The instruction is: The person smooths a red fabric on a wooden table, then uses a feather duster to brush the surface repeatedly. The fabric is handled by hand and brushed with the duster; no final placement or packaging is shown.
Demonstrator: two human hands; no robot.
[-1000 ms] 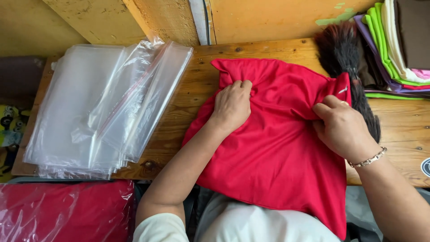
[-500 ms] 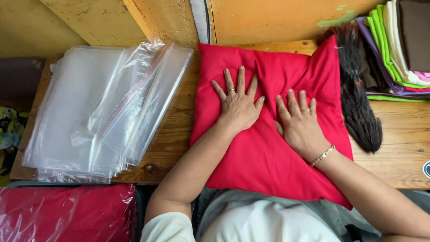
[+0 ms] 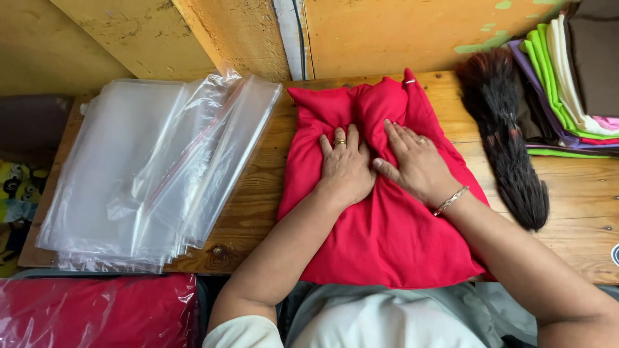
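Note:
A folded red garment (image 3: 387,238) lies on the wooden table (image 3: 580,212) in front of me. My left hand (image 3: 345,167) presses flat on its upper middle, fingers together, a ring on one finger. Beside it my right hand (image 3: 416,164), with a ring and a wrist bracelet, also lies palm down on the cloth. The two hands nearly touch. The fabric bunches into folds above my fingertips. Neither hand grips anything.
A stack of clear plastic bags (image 3: 148,174) lies on the table's left half. A dark brush of bristles (image 3: 509,148) lies to the right, next to a pile of folded coloured cloths (image 3: 574,84). A bagged red garment (image 3: 97,312) sits low at left. A yellow wall rises behind.
A second ago my hands were pinching the garment's edges. They then spread flat on it. Now they have slid together toward the middle and top, bunching the cloth there.

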